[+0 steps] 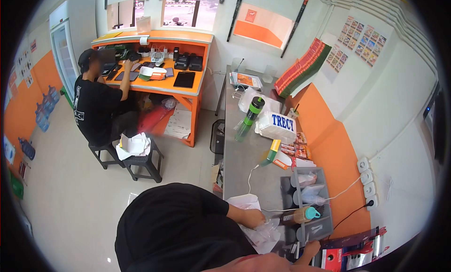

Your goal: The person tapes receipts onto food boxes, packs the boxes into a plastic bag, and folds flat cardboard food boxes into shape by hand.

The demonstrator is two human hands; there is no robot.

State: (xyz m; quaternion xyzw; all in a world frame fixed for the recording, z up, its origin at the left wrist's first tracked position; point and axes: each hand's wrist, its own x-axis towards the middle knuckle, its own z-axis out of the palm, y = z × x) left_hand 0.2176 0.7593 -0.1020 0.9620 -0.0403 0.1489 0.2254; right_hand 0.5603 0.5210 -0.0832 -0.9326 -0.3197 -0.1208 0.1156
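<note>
The wearer bends over a steel table [242, 171], black-clothed upper body filling the lower middle of the view. The left arm comes out of a black short sleeve [213, 201] with the forearm reaching across the near edge, and the left hand [253, 219] is turned back upward, knuckles raised. Its fingers curl downward into a rounded shape against a crumpled clear plastic bag [265, 233]; the fingertips are hidden, so I cannot tell whether they pinch the film or only rest on it. The bag lies on the table under and beside that hand, with a white paper-like piece [244, 201] next to it. The right forearm stretches low across the bottom of the view, and the right hand [310, 251] is near the lower end of a grey compartment tray [327, 204]. Its fingers are too small and partly hidden, so I cannot tell how far they open or whether they hold anything. A bottle with a teal lid [300, 215] leans across the tray, between the two hands and a little farther out. Just beyond the right hand is a red-and-white pack [331, 259].
</note>
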